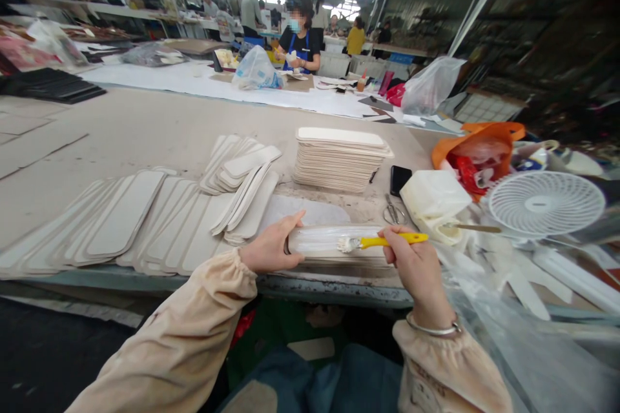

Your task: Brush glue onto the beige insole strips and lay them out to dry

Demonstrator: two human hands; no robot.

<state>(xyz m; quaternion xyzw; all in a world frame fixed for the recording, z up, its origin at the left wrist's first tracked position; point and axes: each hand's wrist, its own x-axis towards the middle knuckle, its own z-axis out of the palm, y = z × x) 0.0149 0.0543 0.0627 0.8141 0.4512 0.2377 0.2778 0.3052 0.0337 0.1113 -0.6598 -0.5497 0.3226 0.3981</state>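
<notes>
The pale panel (314, 242), topping a low stack between the hands, carries white streaks along much of its upper face, so its coating looks well advanced; the left hand (272, 245) clasps its end between thumb and fingers, while the right hand (411, 264) pinches a yellow brush (375, 242). Left of the grip, fanned panels (123, 219) show no clear streaks and seem uncoated. Beyond the right hand sit a white container (433, 192), contents hidden, and an orange bag (442, 151) holding red and clear plastic.

My brush handle (407, 238): glossy plastic. Panel (314, 239) beneath: streaky, wet-looking. My sleeve (169, 335): matt, wrinkled cloth. My bangle (437, 331): shiny metal. Fan cover (537, 204): smooth plastic.
</notes>
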